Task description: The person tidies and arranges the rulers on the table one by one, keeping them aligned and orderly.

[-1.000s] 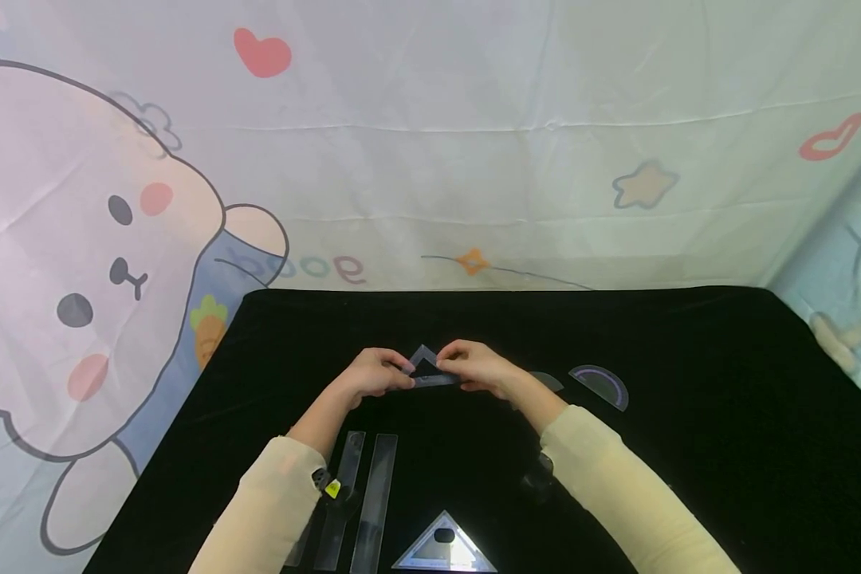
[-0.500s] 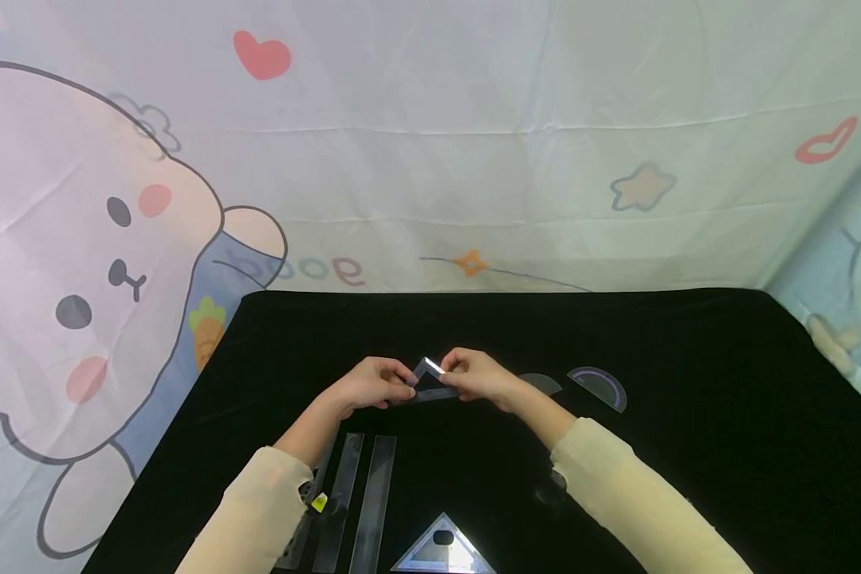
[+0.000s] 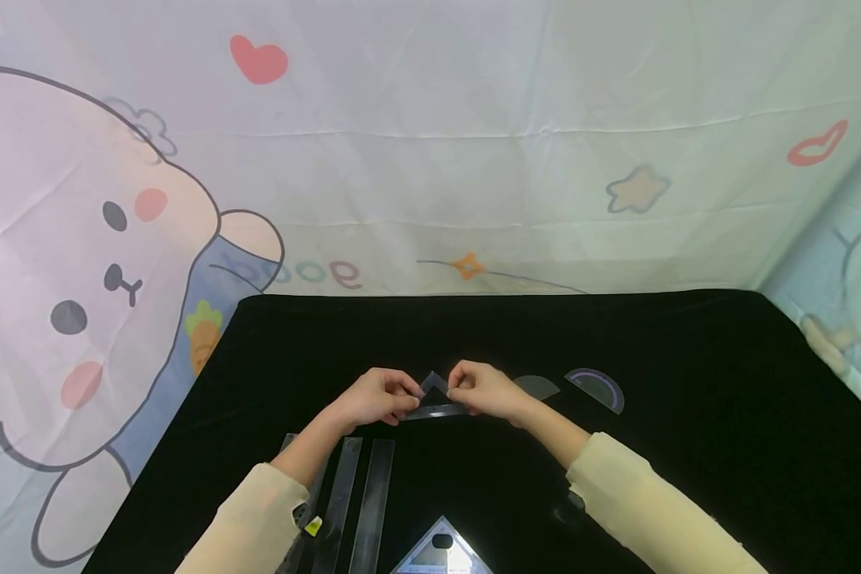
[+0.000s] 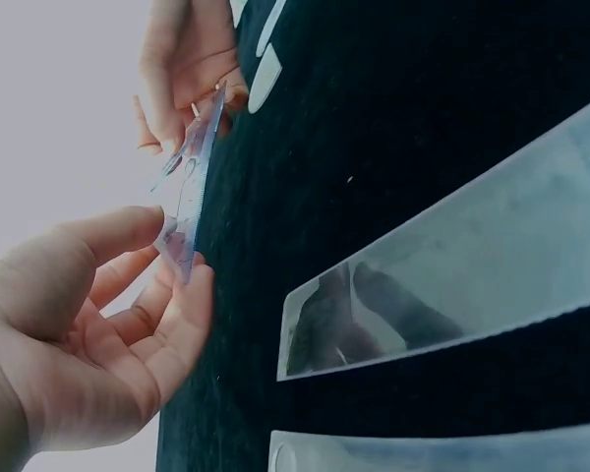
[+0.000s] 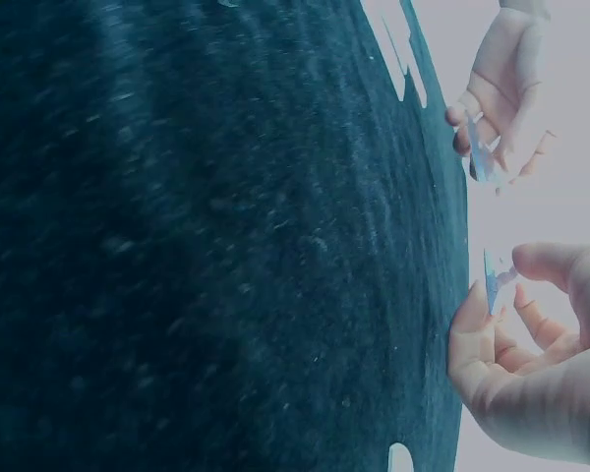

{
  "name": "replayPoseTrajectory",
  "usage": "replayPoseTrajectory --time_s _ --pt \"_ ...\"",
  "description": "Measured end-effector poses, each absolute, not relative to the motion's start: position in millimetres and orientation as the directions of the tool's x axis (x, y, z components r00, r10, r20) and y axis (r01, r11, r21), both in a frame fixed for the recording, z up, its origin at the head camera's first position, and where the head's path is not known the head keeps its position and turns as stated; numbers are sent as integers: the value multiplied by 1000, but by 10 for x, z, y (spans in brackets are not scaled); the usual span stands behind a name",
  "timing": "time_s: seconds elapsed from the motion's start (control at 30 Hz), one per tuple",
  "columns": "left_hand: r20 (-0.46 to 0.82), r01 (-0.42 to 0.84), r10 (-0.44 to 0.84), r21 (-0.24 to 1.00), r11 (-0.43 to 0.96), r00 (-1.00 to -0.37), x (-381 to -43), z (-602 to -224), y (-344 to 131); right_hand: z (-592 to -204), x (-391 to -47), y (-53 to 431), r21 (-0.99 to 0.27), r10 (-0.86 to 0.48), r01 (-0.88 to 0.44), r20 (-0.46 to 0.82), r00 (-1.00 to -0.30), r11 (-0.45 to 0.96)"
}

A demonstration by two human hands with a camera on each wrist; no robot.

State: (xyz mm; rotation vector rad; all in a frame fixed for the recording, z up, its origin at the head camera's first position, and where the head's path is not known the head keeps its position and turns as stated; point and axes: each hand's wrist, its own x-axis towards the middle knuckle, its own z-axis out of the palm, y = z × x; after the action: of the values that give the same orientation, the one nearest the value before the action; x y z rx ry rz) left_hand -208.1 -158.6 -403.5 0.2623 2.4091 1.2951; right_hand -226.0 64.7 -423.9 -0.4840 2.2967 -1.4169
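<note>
A clear plastic set square (image 3: 436,411) is held up between both hands, its long edge toward the person and its square corner pointing away. My left hand (image 3: 379,397) pinches its left corner between thumb and fingers; the left wrist view shows the set square (image 4: 189,197) tilted steeply over the black cloth. On the other side my right hand (image 3: 486,391) pinches the right corner, with thumb and curled fingers meeting at the plastic in the right wrist view. The fingers cover both held corners.
Several clear rulers (image 3: 373,506) lie side by side at the front left. Another set square (image 3: 442,550) lies at the front middle. Two protractors, one plain (image 3: 538,387) and one with a purple arc (image 3: 595,389), lie right of the hands. Black cloth (image 3: 689,446) covers the table before a printed curtain (image 3: 430,96).
Both hands have come a little nearer the person with the set square between them, while its tilt and glint have shifted. The other tools have stayed where they lie.
</note>
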Motion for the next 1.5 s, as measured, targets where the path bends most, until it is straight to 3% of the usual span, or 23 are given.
replayPoseTrajectory --time_s 1.03,1.5 --pt "-163 159 499 826 542 -851 -1731 -4148 -1258 -4274 -1819 1005 -793 -533 -260 -94 -841 551" --pt "-164 169 525 831 529 -835 -1577 -4170 -1050 -4268 -1586 1178 -690 -527 -387 9 -850 612"
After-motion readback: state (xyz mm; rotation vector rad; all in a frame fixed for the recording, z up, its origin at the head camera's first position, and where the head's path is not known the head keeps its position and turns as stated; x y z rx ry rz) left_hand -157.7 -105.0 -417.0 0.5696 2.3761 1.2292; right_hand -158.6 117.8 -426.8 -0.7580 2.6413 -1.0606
